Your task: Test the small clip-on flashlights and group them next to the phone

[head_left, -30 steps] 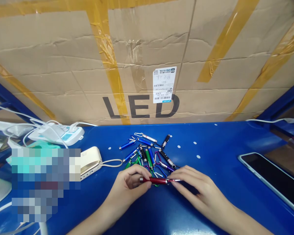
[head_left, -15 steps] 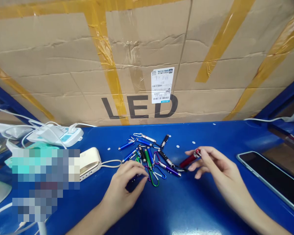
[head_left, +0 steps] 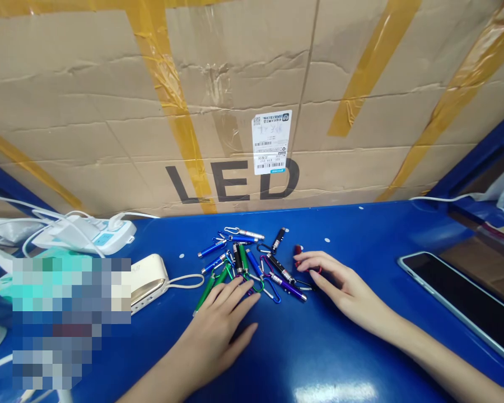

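A loose pile of small keychain flashlights with carabiner clips lies on the blue table. My left hand is open, fingers spread over the pile's near edge. Its fingertips touch or hover just over the clips; which of the two I cannot tell. Beside it a green flashlight lies slanted, partly covered by the fingers. My right hand has its fingers curved round a red flashlight at the pile's right side, mostly hidden by the hand. Nearest to that hand are a purple flashlight and a black one.
A cream power bank with a strap stands left of the pile, by a white power strip with cables. At right lies a phone. A large cardboard box marked LED walls off the back. A pixelated patch covers the left foreground.
My right hand has moved left and turned palm-down, bringing the red flashlight towards the pile. My left hand has spread its fingers, and a green flashlight now shows beside it. The view has shifted slightly.
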The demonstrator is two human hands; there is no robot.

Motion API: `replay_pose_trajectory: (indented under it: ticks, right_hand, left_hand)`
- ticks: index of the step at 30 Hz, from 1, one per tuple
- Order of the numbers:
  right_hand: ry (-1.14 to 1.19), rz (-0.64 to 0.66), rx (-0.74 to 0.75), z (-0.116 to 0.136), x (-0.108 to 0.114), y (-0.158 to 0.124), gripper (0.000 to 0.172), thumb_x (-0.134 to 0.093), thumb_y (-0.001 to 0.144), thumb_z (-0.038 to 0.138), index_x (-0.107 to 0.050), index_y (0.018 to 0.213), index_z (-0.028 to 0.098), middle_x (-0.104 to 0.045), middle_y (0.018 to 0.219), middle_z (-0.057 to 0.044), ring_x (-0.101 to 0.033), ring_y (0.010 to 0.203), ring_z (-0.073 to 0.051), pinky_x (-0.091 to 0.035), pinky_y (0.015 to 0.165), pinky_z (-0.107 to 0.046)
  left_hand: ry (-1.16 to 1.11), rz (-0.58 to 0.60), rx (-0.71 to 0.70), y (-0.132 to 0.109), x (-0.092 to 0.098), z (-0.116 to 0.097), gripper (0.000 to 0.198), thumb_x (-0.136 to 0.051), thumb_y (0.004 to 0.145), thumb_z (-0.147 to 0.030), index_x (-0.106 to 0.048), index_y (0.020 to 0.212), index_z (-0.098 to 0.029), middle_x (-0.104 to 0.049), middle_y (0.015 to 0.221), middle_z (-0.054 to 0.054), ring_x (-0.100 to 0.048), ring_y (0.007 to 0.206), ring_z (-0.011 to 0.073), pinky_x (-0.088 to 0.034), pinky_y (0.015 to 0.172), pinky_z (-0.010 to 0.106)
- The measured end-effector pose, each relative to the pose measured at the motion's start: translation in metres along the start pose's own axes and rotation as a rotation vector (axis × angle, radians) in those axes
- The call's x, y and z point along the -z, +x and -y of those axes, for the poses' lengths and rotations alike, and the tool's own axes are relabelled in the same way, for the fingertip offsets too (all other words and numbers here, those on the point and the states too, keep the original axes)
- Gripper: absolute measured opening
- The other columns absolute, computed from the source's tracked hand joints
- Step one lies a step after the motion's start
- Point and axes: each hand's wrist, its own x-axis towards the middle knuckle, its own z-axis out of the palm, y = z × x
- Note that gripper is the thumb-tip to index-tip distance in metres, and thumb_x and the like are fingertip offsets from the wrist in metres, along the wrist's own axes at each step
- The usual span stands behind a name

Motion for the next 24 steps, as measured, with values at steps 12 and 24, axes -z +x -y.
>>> replay_pose_trajectory:
  ticks: [12, 24]
  right_hand:
    - [-0.046, -0.034, -0.045, 0.013, 0.000, -0.001, 0.022, -0.052, 0.087, 0.040, -0.063, 0.095, 0.022, -0.064, 0.103, -0.005, -0.059, 0.098, -0.020, -0.045, 0.090, -0.037]
    - [0.338, 0.078, -0.125, 0.045, -0.030, -0.018, 0.023, -0.056, 0.083, 0.042, -0.051, 0.088, 0.020, -0.058, 0.090, -0.003, -0.057, 0.083, -0.015, -0.047, 0.074, -0.028]
  left_hand:
    - [-0.049, -0.052, 0.047, 0.000, 0.003, 0.004, 0.040, -0.042, 0.092, -0.029, -0.044, 0.132, -0.024, -0.041, 0.144, 0.005, -0.028, 0.137, 0.0277, -0.035, 0.105, 0.053]
    - [-0.405, -0.054, -0.014, 0.000, 0.038, -0.044, 0.057, -0.041, 0.093, -0.029, -0.017, 0.144, -0.025, -0.031, 0.150, 0.006, -0.025, 0.139, 0.0182, -0.033, 0.110, 0.037]
